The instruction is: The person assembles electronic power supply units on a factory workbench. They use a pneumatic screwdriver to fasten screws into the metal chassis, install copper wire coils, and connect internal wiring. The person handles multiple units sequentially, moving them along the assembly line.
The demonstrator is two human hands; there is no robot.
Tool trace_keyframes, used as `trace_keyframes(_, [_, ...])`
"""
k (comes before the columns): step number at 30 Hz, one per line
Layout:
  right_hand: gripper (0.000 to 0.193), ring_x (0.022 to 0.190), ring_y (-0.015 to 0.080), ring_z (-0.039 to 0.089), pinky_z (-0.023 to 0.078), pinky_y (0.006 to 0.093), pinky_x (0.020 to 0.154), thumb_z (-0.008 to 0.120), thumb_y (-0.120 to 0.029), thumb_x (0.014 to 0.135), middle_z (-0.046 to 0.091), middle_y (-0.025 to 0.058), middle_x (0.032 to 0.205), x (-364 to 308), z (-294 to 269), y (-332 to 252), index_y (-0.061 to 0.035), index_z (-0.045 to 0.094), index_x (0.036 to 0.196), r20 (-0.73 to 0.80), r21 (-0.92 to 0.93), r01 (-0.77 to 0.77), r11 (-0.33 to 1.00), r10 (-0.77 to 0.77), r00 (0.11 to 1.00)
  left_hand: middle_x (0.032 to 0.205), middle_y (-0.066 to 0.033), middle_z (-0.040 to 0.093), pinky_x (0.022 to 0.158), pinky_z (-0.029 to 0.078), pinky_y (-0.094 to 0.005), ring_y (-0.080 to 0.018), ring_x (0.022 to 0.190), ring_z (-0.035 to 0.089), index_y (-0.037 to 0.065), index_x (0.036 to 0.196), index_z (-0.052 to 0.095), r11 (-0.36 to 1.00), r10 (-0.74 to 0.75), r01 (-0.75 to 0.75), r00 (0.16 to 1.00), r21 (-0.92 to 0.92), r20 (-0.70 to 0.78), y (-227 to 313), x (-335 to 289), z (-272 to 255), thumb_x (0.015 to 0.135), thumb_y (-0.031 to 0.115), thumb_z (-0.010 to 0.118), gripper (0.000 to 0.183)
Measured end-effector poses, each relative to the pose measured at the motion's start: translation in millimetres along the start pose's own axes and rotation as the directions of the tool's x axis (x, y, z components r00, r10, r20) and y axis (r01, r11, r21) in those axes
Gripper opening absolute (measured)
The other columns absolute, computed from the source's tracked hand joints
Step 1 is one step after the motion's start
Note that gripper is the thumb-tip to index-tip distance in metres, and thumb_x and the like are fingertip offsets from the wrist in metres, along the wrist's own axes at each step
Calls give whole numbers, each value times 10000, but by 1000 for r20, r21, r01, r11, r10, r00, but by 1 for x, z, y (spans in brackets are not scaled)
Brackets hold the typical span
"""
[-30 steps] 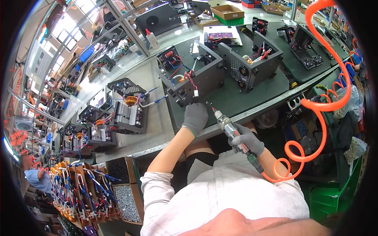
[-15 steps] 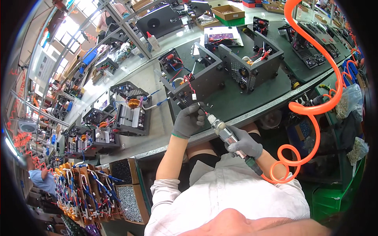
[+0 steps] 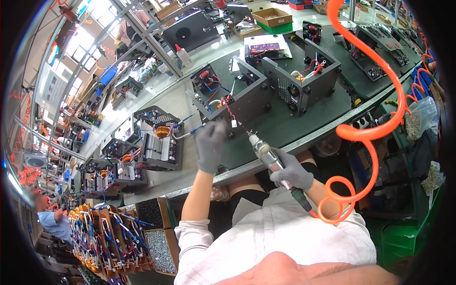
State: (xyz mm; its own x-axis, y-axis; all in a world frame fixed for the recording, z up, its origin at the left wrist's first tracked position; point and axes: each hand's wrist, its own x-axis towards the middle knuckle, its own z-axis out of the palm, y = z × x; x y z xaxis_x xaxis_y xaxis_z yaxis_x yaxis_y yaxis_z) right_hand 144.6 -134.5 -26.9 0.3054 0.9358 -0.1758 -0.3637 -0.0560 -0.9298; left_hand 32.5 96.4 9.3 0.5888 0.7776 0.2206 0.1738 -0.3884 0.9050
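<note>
Grey chassis [image 3: 249,100], twisted wires [image 3: 230,109] ending in a white connector [image 3: 234,123] at its near side. Sign [image 3: 51,84], far left of the chassis: writing too small to read. Hose-fed screwdriver [image 3: 271,160], nearer than the chassis, gripped in the gloved right hand [image 3: 293,172]. Gloved left hand [image 3: 210,146], by the chassis's near left corner: blurred, open or closed cannot be told; moved leftward off the screwdriver's tip since half a second ago.

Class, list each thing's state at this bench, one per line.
Left hand: gloved, blurred, grip unclear
Right hand: gloved, closed around driver
Driver: held, hose attached
Hose: coiled
Chassis by left hand: open, insides exposed
Chassis to its right: open, insides exposed
Bottle: standing
Cardboard box: open
</note>
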Motion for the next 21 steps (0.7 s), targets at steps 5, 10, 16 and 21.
trace_keyframes(5, [870,578,111,548,509,274,537,700,-122,612,545,43,795,11,7,-1,8,376,1409,17,70,-22,997,21,1000,832,-109,668,758,468,-413,-285,863,616,101,938,693,524,700,-642,699,560,146,-6,103,-17,915,262,561,209])
trace_keyframes(10, [875,579,112,548,513,268,538,702,-126,614,539,41,808,16,9,3,9,368,1411,2,26,0,1000,0,1000,816,-73,673,789,461,-426,-298,871,633,133,877,672,485,467,-705,709,517,529,-11,132,-20,868,234,507,194])
trace_keyframes(16, [864,581,118,554,512,268,534,701,-125,617,542,46,826,22,12,5,8,369,1403,-9,37,-2,999,2,1000,799,-67,676,798,462,-422,-305,832,641,113,819,637,416,602,-775,626,475,495,-22,135,-24,843,234,486,195])
trace_keyframes(21, [853,572,127,559,511,271,531,697,-122,625,547,56,816,25,23,-4,16,363,1397,-11,37,-41,998,42,999,770,-74,659,828,443,-428,-304,836,631,118,812,631,420,636,-778,620,467,460,-31,137,-24,865,239,462,215])
